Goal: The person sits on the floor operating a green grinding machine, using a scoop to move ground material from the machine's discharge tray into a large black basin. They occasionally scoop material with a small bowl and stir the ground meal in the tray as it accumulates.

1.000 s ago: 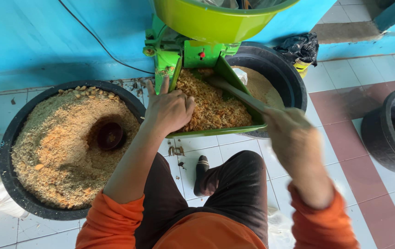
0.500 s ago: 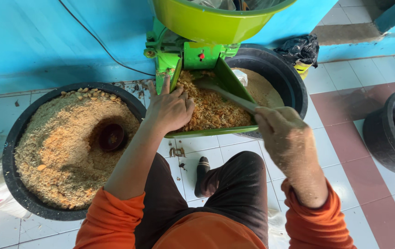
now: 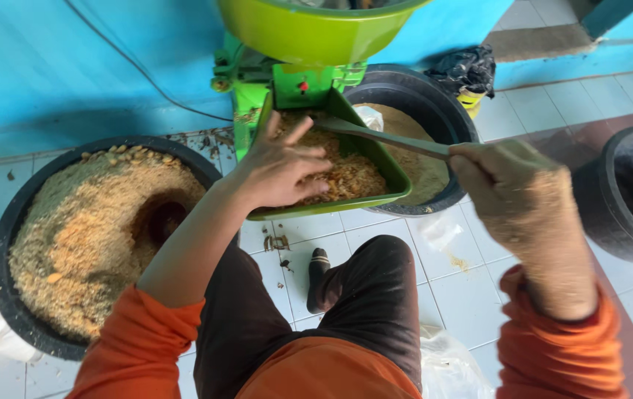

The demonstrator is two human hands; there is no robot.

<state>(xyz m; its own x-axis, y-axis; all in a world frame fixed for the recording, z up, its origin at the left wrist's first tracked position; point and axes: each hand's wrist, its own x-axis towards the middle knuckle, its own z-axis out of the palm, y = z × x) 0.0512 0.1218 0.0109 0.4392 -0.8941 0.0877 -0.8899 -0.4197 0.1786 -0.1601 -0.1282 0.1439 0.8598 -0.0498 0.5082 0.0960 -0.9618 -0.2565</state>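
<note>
The left hand (image 3: 279, 166) lies spread, fingers apart, on the coarse orange-brown meal (image 3: 342, 174) that fills the green chute tray (image 3: 398, 177) of the green grinding machine (image 3: 294, 81); its grip is open, palm down, fingertips pressing into the heap near the tray's front lip. The right hand (image 3: 508, 181) is dusted with meal and its grip is closed around the handle of a long grey scraper (image 3: 383, 134), whose far end reaches into the back of the tray, close under the machine's outlet. Above the tray sits the machine's yellow-green hopper (image 3: 316, 26), seen from its underside.

On the tiled floor (image 3: 449, 281) to the left stands a wide black tub (image 3: 6, 295), nearly full of the same crumbly meal, with a dark hollow dug into it near the right side and some larger pieces along the far rim. Behind the tray, partly under its right edge, stands a second black tub (image 3: 449, 122) holding finer, paler brown meal. A third black tub (image 3: 627, 199) at the right edge of the floor shows only a dark inside. A black bag (image 3: 468, 70) lies against the blue wall (image 3: 73, 66) beyond the middle tub.
</note>
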